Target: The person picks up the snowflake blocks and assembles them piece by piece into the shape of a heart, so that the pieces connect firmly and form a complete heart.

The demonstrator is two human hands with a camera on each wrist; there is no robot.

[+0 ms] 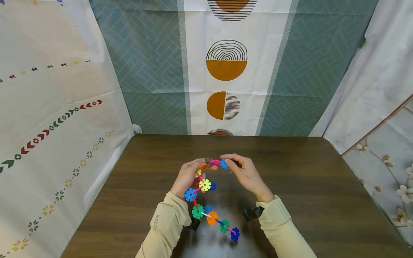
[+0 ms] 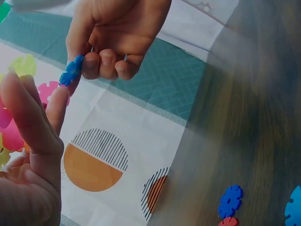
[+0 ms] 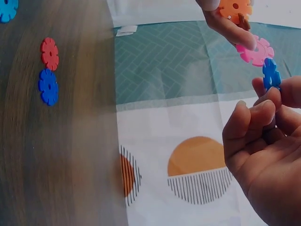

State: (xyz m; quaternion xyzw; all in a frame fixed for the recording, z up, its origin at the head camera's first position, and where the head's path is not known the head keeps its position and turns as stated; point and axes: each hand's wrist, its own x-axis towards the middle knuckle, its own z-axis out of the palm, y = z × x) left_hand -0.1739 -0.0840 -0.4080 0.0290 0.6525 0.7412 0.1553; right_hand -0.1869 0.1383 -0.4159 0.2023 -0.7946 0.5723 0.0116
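A chain of colourful notched plastic discs, snowflake building pieces, hangs in a zigzag from the hands, with a yellow disc (image 1: pixel 204 185) in its upper part and a dark blue disc (image 1: pixel 235 234) at its lower end. My left hand (image 1: pixel 188 175) holds its upper part, near an orange disc (image 3: pixel 235 8) and a pink disc (image 3: pixel 258 51). Between thumb and fingers, my right hand (image 1: pixel 246 174) pinches a blue disc (image 3: pixel 270 74). That blue disc meets the edge of the pink one; how deep the notches interlock is hard to tell.
On the brown wooden table (image 1: pixel 290 157), a red disc (image 3: pixel 50 53) touches a blue disc (image 3: pixel 48 87); whether they belong to the chain is unclear. Patterned cloths hang behind the table and at both sides. Black wrist mounts (image 1: pixel 252 214) sit by the sleeves.
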